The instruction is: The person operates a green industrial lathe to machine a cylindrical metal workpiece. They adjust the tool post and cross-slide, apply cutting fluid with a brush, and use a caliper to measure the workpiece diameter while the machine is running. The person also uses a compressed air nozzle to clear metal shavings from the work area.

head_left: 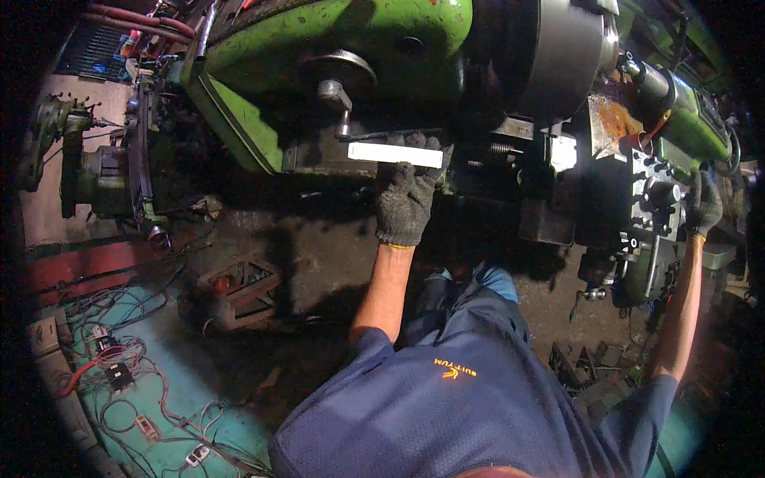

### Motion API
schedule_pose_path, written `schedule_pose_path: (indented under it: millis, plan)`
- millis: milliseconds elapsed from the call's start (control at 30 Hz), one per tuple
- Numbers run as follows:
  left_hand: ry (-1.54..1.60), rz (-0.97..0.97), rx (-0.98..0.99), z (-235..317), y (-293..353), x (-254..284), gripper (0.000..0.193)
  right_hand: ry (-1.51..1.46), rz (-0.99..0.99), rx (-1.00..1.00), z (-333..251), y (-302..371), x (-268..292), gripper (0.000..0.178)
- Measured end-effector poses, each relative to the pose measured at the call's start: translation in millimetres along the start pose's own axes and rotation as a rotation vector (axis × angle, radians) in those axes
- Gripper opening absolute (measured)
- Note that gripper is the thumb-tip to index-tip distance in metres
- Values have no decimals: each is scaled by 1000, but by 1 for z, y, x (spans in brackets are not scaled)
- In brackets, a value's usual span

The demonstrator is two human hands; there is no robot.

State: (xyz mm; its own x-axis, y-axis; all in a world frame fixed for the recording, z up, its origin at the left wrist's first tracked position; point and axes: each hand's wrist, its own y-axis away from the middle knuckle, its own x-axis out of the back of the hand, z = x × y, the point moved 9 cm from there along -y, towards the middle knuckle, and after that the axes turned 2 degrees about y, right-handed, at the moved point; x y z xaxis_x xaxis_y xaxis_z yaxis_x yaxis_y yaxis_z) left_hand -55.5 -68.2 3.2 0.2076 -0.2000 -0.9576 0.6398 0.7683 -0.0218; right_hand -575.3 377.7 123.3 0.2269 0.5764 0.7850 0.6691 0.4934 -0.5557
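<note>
The gloved left hand has its thumb and fingers closed on a long white bar, which shows just below the crank handle on the green headstock; far to the right, the gloved right hand is beside the bolted tool post, though how far it is closed, or on what, I cannot tell

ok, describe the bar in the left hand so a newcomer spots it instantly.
Find the big green machine across the top. Just below and right of its metal crank, the gloved left hand grips a long, narrow bar. Its bright white face sets it apart from the grey crank.
</note>
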Motion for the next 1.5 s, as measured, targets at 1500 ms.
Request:
schedule_pose_path:
  millis: [1500]
  plan:
    - [568,27,315,-13,34,7,47,146,12,-7,-11,1,6,29]
